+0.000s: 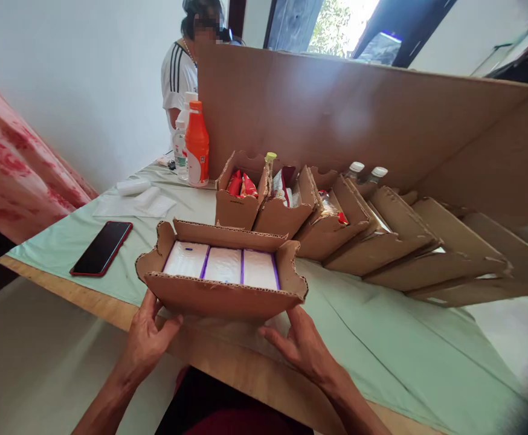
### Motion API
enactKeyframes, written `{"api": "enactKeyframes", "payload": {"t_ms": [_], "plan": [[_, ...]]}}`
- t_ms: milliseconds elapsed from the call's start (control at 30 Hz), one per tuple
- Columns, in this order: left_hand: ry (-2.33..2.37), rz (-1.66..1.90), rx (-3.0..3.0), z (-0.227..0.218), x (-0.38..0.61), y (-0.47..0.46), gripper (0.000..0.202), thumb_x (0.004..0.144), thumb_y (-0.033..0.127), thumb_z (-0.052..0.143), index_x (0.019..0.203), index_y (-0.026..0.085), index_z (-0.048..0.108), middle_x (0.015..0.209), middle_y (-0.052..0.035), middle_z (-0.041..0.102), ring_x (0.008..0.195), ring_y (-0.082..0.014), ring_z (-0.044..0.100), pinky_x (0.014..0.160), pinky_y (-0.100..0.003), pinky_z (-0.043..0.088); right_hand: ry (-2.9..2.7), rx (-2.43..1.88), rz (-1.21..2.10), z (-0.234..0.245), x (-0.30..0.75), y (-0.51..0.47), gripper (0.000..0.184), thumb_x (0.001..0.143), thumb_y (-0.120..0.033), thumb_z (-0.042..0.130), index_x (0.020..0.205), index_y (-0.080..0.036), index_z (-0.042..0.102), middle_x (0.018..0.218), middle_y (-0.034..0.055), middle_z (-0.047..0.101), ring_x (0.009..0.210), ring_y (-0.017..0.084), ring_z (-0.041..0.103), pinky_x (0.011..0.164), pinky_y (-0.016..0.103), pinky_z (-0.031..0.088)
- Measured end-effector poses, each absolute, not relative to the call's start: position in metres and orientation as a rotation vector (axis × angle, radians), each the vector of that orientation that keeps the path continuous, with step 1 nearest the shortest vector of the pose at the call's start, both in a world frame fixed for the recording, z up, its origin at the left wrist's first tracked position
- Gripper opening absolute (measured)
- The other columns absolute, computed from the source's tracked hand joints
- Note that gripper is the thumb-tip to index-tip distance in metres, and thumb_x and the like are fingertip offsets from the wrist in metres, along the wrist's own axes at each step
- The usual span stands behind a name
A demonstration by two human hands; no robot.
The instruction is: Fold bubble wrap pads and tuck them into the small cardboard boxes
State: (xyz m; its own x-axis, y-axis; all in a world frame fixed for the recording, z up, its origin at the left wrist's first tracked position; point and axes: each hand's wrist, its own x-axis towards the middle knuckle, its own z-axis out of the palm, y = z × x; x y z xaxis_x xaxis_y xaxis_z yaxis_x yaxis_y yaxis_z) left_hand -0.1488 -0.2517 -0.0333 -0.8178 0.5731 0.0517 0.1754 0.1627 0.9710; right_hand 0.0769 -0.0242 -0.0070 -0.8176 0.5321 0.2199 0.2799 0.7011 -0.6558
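An open cardboard box (pixel 228 297) is at the table's front edge, between my two hands. Inside it lie three white packs with purple edges, which look like tissue packs (pixel 223 264), side by side. My left hand (pixel 148 335) grips the box's lower left end, thumb on the front face and fingers hidden behind the end. My right hand (pixel 302 344) has the lower right end in the same way, its thumb near the front bottom edge. The box tilts slightly toward me, and its underside is hidden.
Behind stands a row of cardboard boxes (pixel 282 223) holding packets, with a tall cardboard panel (pixel 336 115) at their back. An orange bottle (pixel 197 145) stands by the panel. A phone (pixel 102 249) and white plastic wrap (pixel 141 199) lie on the left. Beyond is a person (pixel 180 78).
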Motion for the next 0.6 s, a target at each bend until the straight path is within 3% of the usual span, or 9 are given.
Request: {"api": "enactKeyframes", "payload": {"t_ms": [100, 200, 300, 400, 500, 600], "plan": [[2.075, 1.674, 0.796, -0.033, -0.136, -0.233, 0.058, 0.083, 0.034, 0.064, 0.139, 0.022, 0.051, 0.132, -0.0139, 0.067, 0.125, -0.0296, 0.066, 0.100, -0.041, 0.058, -2.414, -0.764, 0.823, -0.011, 0.091, -0.028, 0.031, 0.087, -0.047, 0.065, 0.103, -0.020, 0.072, 0.097, 0.0114, 0.078, 0.080, 0.028, 0.073, 0.070, 0.040, 0.062], [1.966, 1.573, 1.004, -0.028, -0.118, -0.196, 0.059, 0.083, 0.029, 0.063, 0.140, 0.019, 0.052, 0.135, -0.0149, 0.066, 0.129, -0.0305, 0.063, 0.108, -0.045, 0.053, -2.307, -1.074, 0.749, -0.011, 0.129, -0.017, 0.037, 0.084, -0.057, 0.064, 0.091, -0.021, 0.072, 0.079, 0.0098, 0.077, 0.071, 0.030, 0.071, 0.059, 0.038, 0.057], [1.850, 1.489, 1.231, -0.020, -0.103, -0.148, 0.076, 0.078, 0.025, 0.064, 0.151, 0.017, 0.045, 0.149, -0.0163, 0.058, 0.140, -0.0340, 0.054, 0.119, -0.052, 0.043, -2.165, -1.369, 0.668, -0.010, 0.165, 0.001, 0.045, 0.076, -0.065, 0.066, 0.088, -0.022, 0.071, 0.075, 0.0106, 0.076, 0.070, 0.033, 0.071, 0.053, 0.037, 0.052], [1.727, 1.308, 1.405, -0.014, -0.105, -0.120, 0.089, 0.077, 0.024, 0.065, 0.160, 0.020, 0.035, 0.162, -0.0146, 0.046, 0.147, -0.0339, 0.047, 0.121, -0.053, 0.042, -2.038, -1.525, 0.635, -0.013, 0.182, 0.012, 0.048, 0.070, -0.066, 0.065, 0.089, -0.022, 0.068, 0.079, 0.0113, 0.078, 0.073, 0.034, 0.073, 0.058, 0.038, 0.053], [1.808, 1.187, 1.550, -0.010, -0.140, -0.126, 0.075, 0.083, 0.029, 0.062, 0.156, 0.022, 0.044, 0.162, -0.0121, 0.048, 0.149, -0.0298, 0.046, 0.124, -0.052, 0.039, -1.982, -1.611, 0.674, -0.024, 0.186, 0.010, 0.053, 0.073, -0.068, 0.060, 0.100, -0.022, 0.066, 0.087, 0.0119, 0.079, 0.077, 0.033, 0.073, 0.063, 0.040, 0.055], [2.272, 1.171, 1.515, -0.005, -0.213, -0.143, 0.049, 0.087, 0.034, 0.059, 0.135, 0.021, 0.064, 0.147, -0.0100, 0.064, 0.139, -0.0272, 0.057, 0.120, -0.048, 0.044, -1.992, -1.681, 0.720, -0.037, 0.186, 0.004, 0.057, 0.076, -0.067, 0.058, 0.108, -0.021, 0.065, 0.094, 0.0124, 0.079, 0.059, 0.027, 0.067, 0.063, 0.042, 0.055]]}}
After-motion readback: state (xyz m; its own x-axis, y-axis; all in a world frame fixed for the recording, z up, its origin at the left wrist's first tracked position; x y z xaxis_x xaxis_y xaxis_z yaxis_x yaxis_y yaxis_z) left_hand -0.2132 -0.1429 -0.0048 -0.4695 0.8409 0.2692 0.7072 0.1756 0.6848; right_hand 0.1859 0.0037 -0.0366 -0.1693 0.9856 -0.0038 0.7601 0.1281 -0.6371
